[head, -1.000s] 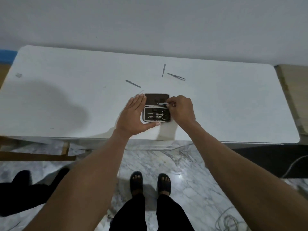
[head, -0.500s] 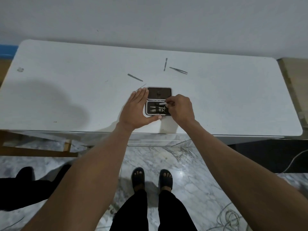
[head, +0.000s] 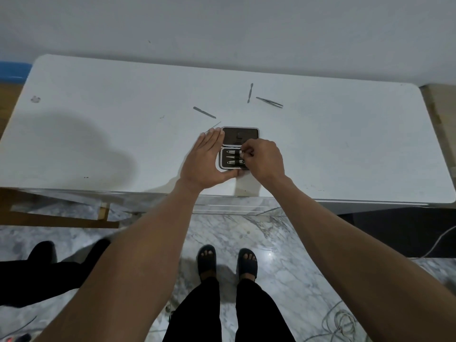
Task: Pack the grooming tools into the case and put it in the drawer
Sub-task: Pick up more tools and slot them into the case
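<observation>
Head view. The case lies open near the front edge of the white counter, its lid half away from the person and its tray half nearer. Two slim metal tools are seen seated across the tray under a dark strap.

The step in hand is judged to be the seating of a small tool into the tray. It is best done by sliding the tool endwise under the strap while the case is kept from shifting, and by pressing the tool flat before release. Force should be kept low so that the tools already seated are not dislodged.

The left hand is laid flat and open against the left side of the case, fingers extended, thumb along the near edge, bracing it. The right hand is closed in a pinch over the right end of the tray; a small metal part is glimpsed at the fingertips, though what it is cannot be made out. Both forearms are extended straight from the body.

Four tools are left loose on the counter beyond the case: a file, a thin probe just beside the left fingertips, a pusher and tweezers. No drawer can be identified with certainty.
</observation>
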